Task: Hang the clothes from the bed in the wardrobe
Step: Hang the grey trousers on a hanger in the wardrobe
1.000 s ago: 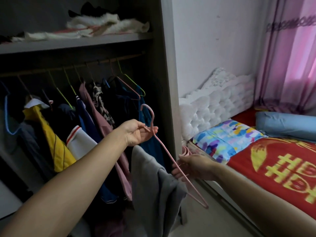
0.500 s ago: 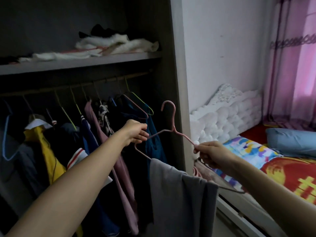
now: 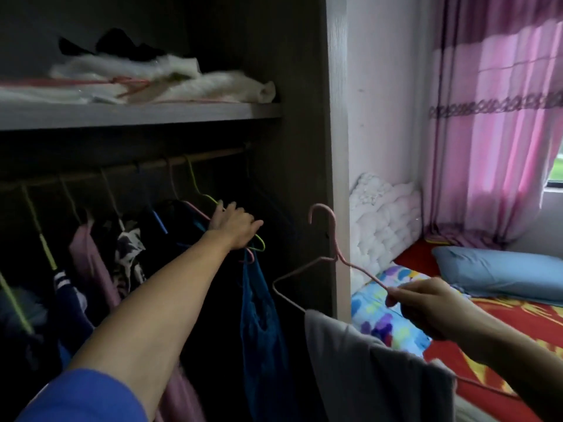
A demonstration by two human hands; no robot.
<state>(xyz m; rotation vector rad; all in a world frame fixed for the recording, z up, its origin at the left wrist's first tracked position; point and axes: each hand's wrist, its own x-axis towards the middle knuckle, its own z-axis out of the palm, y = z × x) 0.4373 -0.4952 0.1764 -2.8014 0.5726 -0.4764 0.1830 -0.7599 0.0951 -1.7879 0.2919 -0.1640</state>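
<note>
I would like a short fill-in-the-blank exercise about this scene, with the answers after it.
The right hand holds a pink ____.
A ____ garment hangs over its bar.
The left hand reaches into the ____.
Missing words: hanger, grey, wardrobe.

Piled clothes [image 3: 182, 86] lie on the shelf [image 3: 137, 115] above the rail [image 3: 207, 155], where garments [image 3: 259, 300] hang. The bed [image 3: 502, 330] stands right of the wardrobe [image 3: 336, 117], a pillow [image 3: 499, 274] on it.
</note>
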